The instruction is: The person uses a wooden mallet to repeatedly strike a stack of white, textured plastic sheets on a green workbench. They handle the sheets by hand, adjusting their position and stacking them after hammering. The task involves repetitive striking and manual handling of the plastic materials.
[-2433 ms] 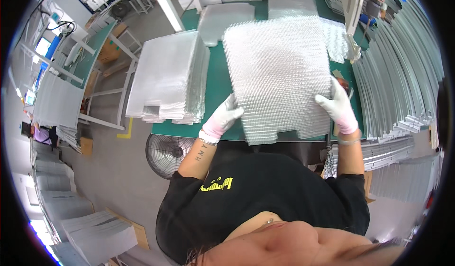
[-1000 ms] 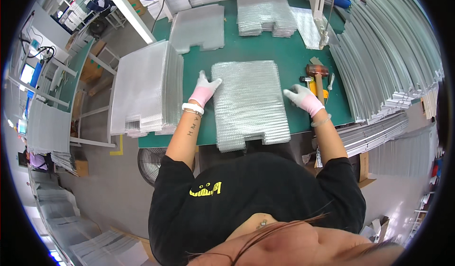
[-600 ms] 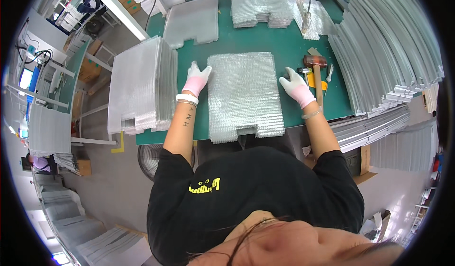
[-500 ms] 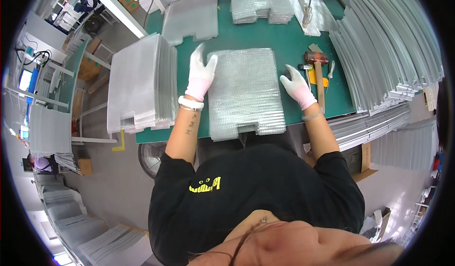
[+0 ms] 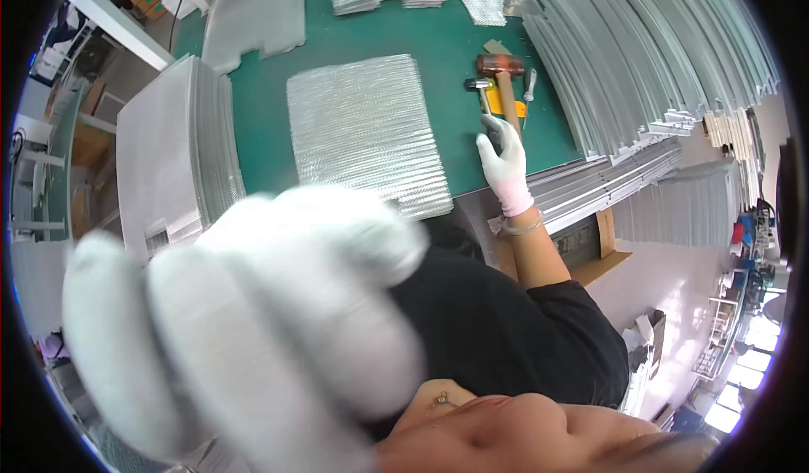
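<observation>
My left hand [image 5: 278,304], in a white glove, is raised very close to the camera, large and blurred. Its fingers are apart, and I see nothing held in them. Behind it, a silvery ribbed mesh panel [image 5: 362,127] lies flat on the green tabletop [image 5: 337,39], its near left corner hidden by the glove. My right hand [image 5: 505,165], gloved in white with a pink cuff, hovers at the table's front edge with thumb and fingers apart. Closest to its fingertips are a small hammer [image 5: 479,85] and a brown-headed mallet [image 5: 500,67] with a wooden handle.
A screwdriver [image 5: 529,85] lies beside the mallet, and a yellow piece [image 5: 495,100] lies under the tools. Upright panels [image 5: 164,136] are stacked at the left. Long metal strips [image 5: 649,51] fill the right side. More mesh panels [image 5: 257,18] lie at the back.
My left hand has left the panel's side and come up close to the camera. The view has turned, shifting the table leftward and up. My right hand is still near the tools.
</observation>
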`<state>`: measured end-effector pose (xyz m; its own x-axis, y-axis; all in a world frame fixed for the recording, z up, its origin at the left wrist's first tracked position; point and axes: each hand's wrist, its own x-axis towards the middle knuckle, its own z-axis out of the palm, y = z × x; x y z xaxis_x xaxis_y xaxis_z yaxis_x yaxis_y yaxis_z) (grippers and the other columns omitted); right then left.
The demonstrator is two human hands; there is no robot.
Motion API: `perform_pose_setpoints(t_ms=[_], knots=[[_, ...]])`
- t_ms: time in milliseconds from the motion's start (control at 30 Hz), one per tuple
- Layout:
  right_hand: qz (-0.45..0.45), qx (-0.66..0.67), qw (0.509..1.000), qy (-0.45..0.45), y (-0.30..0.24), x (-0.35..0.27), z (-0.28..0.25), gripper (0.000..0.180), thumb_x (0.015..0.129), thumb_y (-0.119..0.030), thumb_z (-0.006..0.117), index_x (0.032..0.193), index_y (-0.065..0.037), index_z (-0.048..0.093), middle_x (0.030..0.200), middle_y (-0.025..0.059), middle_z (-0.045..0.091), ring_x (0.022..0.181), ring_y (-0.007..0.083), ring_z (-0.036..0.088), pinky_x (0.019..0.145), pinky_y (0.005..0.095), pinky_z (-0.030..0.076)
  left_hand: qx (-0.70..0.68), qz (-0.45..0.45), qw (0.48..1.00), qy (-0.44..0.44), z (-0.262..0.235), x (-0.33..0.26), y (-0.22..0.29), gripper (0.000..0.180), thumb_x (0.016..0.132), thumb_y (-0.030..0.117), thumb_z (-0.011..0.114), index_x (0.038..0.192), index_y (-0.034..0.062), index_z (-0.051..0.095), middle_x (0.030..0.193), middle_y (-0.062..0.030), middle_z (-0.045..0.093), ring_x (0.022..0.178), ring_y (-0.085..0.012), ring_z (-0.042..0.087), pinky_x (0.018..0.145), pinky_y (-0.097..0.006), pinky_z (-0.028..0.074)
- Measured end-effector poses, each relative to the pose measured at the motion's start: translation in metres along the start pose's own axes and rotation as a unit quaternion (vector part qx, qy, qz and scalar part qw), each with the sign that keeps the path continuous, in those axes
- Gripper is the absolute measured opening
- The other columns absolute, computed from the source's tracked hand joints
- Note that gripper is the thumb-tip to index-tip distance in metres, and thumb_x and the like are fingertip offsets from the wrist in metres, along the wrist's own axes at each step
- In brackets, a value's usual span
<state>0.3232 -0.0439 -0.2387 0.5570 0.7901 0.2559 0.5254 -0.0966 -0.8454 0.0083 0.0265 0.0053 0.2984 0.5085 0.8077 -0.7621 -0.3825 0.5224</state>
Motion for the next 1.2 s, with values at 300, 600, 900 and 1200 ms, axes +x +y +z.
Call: perform_pose_setpoints(t_ms=[300, 600, 900, 1200], knots=[[-0.119, -0.244, 0.958, 0.093, 0.027, 0.012, -0.052, 0.031, 0.085, -0.010, 0.069, 0.114, 0.001, 0.067, 0.110, 0.0193, 0.068, 0.106, 0.0380, 0.063, 0.098, 0.0460, 0.048, -0.182, 0.053, 0.974, -0.121, -0.032, 0.003, 0.040, 0.032, 0.092, 0.026, 0.065, 0.124, 0.0228, 0.065, 0.121, 0.0053, 0.068, 0.114, -0.0125, 0.062, 0.104, -0.041, 0.038], [-0.050, -0.331, 0.942, 0.000, 0.039, 0.023, -0.059, 0.048, 0.082, -0.025, 0.074, 0.121, 0.002, 0.064, 0.114, 0.0210, 0.068, 0.106, 0.0383, 0.064, 0.096, 0.0454, 0.050, -0.193, 0.314, 0.835, -0.408, -0.018, -0.005, 0.015, 0.046, 0.105, 0.039, 0.043, 0.142, 0.0144, 0.054, 0.149, -0.0033, 0.053, 0.134, -0.0217, 0.052, 0.116, -0.045, 0.036], [0.060, -0.390, 0.916, -0.074, 0.046, 0.042, -0.051, 0.070, 0.086, -0.015, 0.056, 0.151, -0.002, 0.035, 0.117, 0.0298, 0.061, 0.103, 0.0470, 0.065, 0.091, 0.0525, 0.054, 0.540, 0.051, 0.647, -0.536, -0.066, -0.109, -0.129, 0.022, 0.077, 0.023, 0.067, 0.093, 0.0083, 0.070, 0.099, -0.0036, 0.066, 0.107, -0.0231, 0.063, 0.098, -0.034, 0.049], [0.026, -0.332, 0.942, -0.053, 0.068, 0.042, -0.064, 0.062, 0.094, -0.018, 0.064, 0.150, -0.006, 0.041, 0.118, 0.0302, 0.065, 0.101, 0.0465, 0.066, 0.087, 0.0505, 0.054, 0.441, 0.153, 0.611, -0.640, -0.029, -0.138, -0.173, 0.015, 0.084, 0.021, 0.062, 0.074, 0.0124, 0.070, 0.078, -0.0005, 0.063, 0.086, -0.0200, 0.061, 0.091, -0.033, 0.046]])
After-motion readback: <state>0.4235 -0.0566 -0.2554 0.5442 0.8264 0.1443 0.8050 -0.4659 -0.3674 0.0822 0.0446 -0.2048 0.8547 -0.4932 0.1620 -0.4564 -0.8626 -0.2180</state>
